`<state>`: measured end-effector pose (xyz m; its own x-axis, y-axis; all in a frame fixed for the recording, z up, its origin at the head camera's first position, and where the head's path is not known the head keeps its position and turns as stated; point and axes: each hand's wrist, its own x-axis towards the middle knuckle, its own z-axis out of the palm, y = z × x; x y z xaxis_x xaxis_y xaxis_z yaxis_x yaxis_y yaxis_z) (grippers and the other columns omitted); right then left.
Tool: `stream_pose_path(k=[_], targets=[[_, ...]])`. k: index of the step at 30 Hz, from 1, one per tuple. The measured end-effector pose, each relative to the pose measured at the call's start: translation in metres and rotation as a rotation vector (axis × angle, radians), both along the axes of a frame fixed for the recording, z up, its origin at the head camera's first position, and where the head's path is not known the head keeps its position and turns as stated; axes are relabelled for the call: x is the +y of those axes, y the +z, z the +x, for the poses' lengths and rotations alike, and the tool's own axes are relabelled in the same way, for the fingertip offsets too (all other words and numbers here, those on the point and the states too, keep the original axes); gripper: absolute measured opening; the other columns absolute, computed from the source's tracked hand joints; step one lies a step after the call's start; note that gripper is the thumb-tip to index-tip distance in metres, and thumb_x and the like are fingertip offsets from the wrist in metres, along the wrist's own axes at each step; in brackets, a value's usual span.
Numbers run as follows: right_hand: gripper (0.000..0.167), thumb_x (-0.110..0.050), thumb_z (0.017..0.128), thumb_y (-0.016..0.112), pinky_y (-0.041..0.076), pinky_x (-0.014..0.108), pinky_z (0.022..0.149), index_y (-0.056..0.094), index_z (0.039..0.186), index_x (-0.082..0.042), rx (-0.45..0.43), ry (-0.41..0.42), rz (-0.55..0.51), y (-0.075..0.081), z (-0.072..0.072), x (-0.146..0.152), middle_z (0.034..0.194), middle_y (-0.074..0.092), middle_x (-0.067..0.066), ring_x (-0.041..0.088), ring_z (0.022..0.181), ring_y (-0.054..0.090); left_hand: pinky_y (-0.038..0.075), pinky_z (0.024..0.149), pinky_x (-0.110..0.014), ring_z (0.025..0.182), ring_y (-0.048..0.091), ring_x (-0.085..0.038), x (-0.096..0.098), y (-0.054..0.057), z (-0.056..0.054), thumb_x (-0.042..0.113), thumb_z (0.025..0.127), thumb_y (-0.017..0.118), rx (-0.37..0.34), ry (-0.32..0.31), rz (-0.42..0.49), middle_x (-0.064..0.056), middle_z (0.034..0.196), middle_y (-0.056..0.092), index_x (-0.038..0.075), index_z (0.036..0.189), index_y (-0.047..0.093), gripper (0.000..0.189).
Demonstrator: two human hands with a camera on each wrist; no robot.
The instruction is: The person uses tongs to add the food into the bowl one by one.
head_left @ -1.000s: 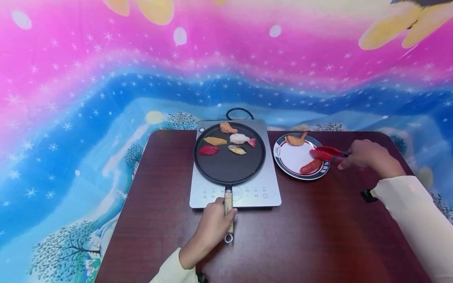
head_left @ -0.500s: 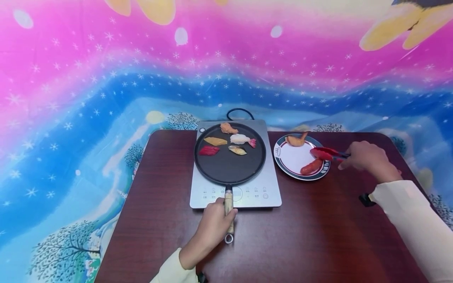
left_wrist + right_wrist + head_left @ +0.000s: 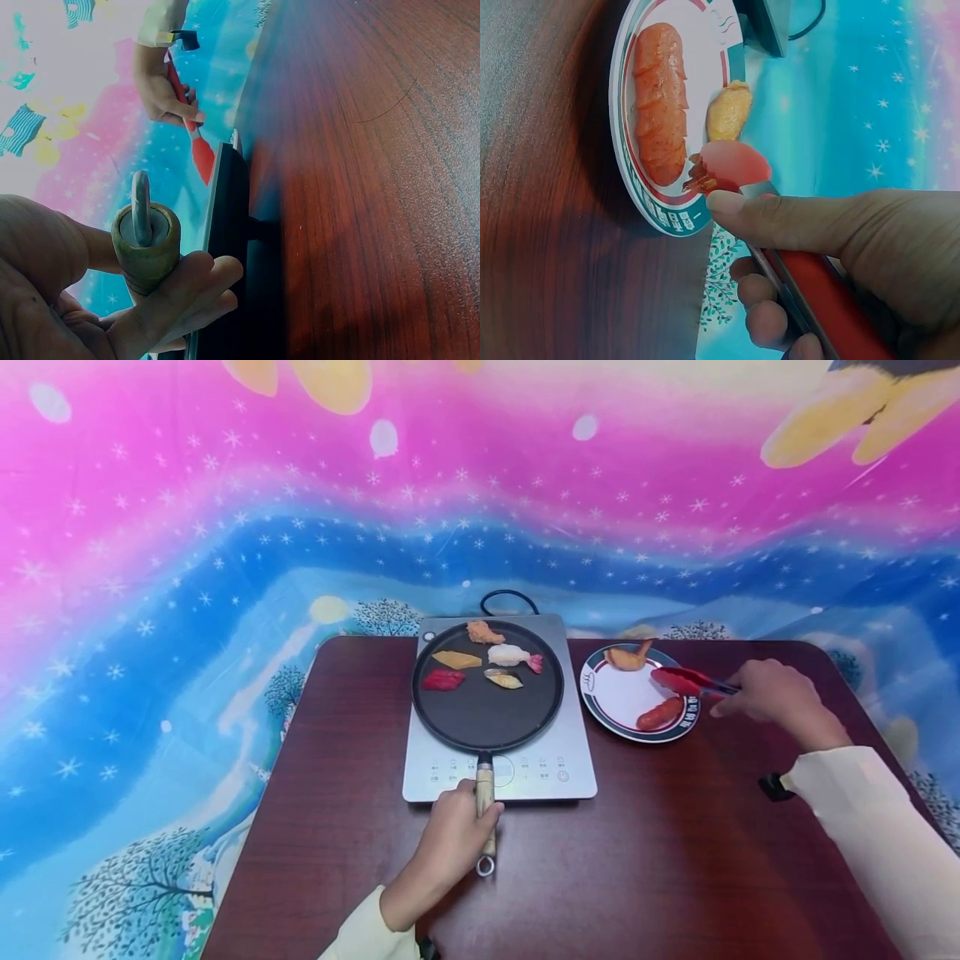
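Note:
My left hand [image 3: 442,839] grips the wooden handle [image 3: 485,789] of a round black frying pan [image 3: 495,718]. In the right wrist view, my right hand [image 3: 810,232] holds red-tipped tongs [image 3: 735,163], thumb on one arm and fingers curled under the other. A small brown, ridged piece [image 3: 697,177] shows at the tongs' tips; I cannot tell whether they pinch it. The tips are over the right side of a white plate [image 3: 626,697] with a dark green rim. A scored sausage [image 3: 660,714] lies near its front edge, and a golden-brown chicken wing [image 3: 628,657] at the back.
The pan stands on a silver induction cooker [image 3: 573,777]. In it lie a fried chicken piece [image 3: 483,632], a shrimp piece [image 3: 513,656], a tan slice [image 3: 456,659], a red slice [image 3: 442,679] and a small yellowish piece [image 3: 502,677]. A printed cloth [image 3: 450,543] hangs behind the table.
My right hand and the tongs have shifted slightly left and toward the back, away from the sausage. My left hand keeps its grip on the pan handle; the food in the pan stays put.

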<state>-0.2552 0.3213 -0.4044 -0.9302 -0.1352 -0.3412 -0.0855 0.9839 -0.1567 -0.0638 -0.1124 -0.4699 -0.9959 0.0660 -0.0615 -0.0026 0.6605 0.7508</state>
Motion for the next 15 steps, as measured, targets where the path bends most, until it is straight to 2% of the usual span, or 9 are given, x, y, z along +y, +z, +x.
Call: stream_pose_path(k=[7,15], targets=[[0.047,-0.047,0.080,0.084,0.042,0.034,0.052,0.075,0.092,-0.003,-0.020,-0.006,-0.033,-0.0024,-0.0014,-0.0028,0.064,0.060,0.004,0.020,0.062,0.053,0.047,0.044,-0.020,0.045,0.052,-0.005,0.0001,0.0000,0.0000,0.016,0.095,0.071,-0.011,0.009,0.008,-0.004,0.068,0.058,-0.015,0.104,0.061,0.034],[0.048,-0.046,0.081,0.084,0.044,0.034,0.052,0.075,0.097,-0.002,-0.044,-0.016,-0.062,-0.0063,-0.0002,-0.0035,0.066,0.063,0.003,0.019,0.062,0.057,0.047,0.045,-0.021,0.046,0.053,-0.006,0.0001,-0.0009,0.0000,0.014,0.095,0.071,-0.005,0.001,0.010,-0.005,0.070,0.058,-0.012,0.099,0.061,0.028]])
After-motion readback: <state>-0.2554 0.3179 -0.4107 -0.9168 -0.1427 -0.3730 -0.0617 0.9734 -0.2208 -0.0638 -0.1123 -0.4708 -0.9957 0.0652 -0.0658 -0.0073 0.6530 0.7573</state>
